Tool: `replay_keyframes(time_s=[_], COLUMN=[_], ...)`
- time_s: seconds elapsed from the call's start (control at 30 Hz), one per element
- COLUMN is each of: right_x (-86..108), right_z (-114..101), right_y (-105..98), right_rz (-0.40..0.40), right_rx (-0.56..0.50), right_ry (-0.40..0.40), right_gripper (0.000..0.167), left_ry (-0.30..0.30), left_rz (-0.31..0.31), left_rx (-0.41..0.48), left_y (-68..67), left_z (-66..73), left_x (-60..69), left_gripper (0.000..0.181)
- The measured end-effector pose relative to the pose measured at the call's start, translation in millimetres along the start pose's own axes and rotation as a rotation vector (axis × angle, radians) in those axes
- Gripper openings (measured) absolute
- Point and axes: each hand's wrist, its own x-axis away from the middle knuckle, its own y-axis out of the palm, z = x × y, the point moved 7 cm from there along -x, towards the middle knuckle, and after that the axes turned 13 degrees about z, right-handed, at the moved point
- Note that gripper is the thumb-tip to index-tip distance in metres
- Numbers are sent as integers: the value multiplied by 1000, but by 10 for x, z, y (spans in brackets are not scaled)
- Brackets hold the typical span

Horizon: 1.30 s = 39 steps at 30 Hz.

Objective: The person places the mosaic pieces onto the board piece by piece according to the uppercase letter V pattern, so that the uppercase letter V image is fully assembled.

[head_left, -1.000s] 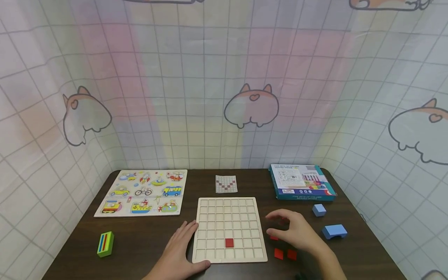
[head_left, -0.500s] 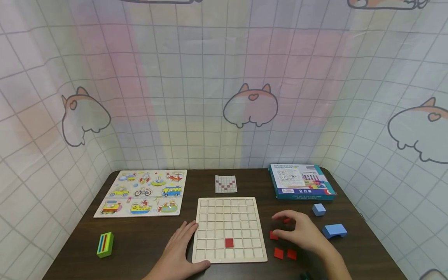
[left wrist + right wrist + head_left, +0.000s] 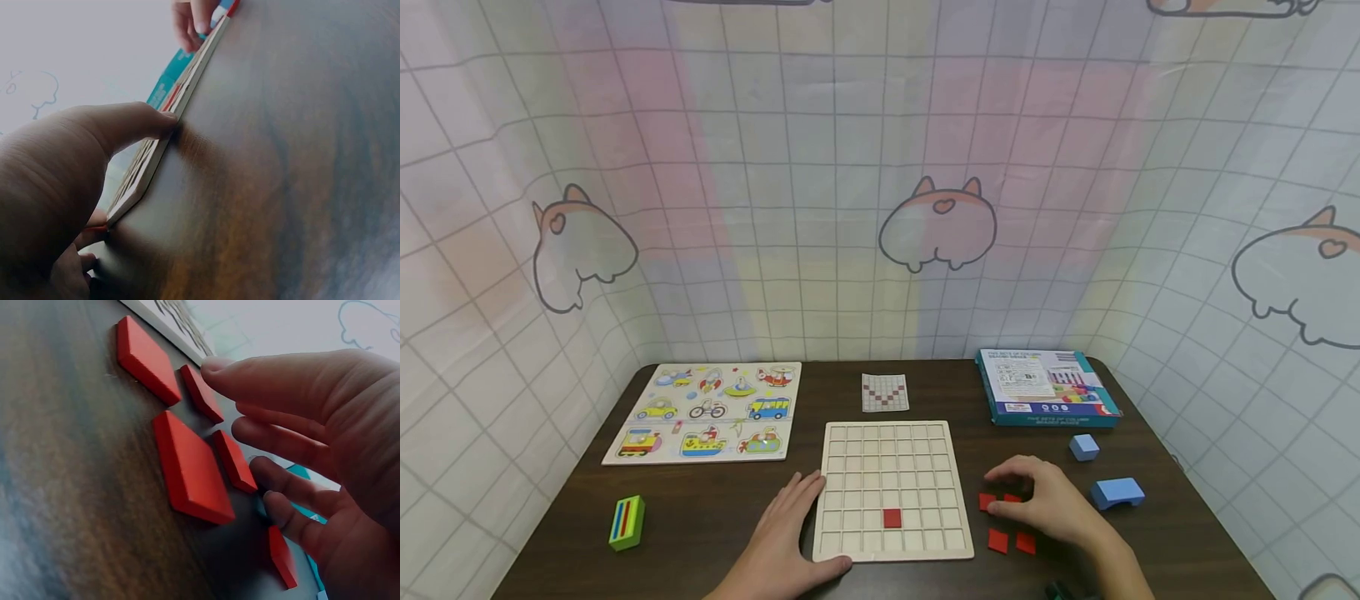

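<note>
Evidently pick-up step — right hand, empty, half-open, hovers by red tiles; left hand, spread, braces gridded board — next likely wants a thumb-finger pinch.

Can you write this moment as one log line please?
left hand: touching grid board | right hand: at loose red tiles, holding none | grid board: holds one red tile

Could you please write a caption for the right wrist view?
A right hand poised near five red tiles on a dark table, pale board beyond.
</note>
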Motion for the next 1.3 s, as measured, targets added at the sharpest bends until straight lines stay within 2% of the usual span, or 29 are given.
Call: replay_keyframes(time_s=[0.1, 0.33, 0.5, 0.77, 0.93, 1.07, 1.3], right_x=[1, -10, -14, -8, -33, -52, -21], right_z=[16, 33, 27, 21, 32, 33, 29], right_y=[28, 90, 99, 99, 124, 129, 103], right_rz=[4, 11, 6, 26, 36, 46, 99], right_rx=[17, 65, 80, 79, 71, 67, 67], right_ry=[1, -4, 4, -9, -1, -4, -34], right_gripper=[35, 31, 30, 17, 17, 17, 18], left_ry=[0, -49, -41, -22, -2, -8, -7], left_rz=[0, -34, -29, -16, -8, -15, -23], left_rx=[0, 7, 13, 13, 9, 13, 29], left_y=[3, 37, 31, 20, -4, -23, 1], left_z=[-2, -49, -41, -23, -12, -8, -30], left_x=[-1, -15, -17, -8, -7, -8, -16], left_gripper=[122, 124, 124, 123, 123, 123, 123])
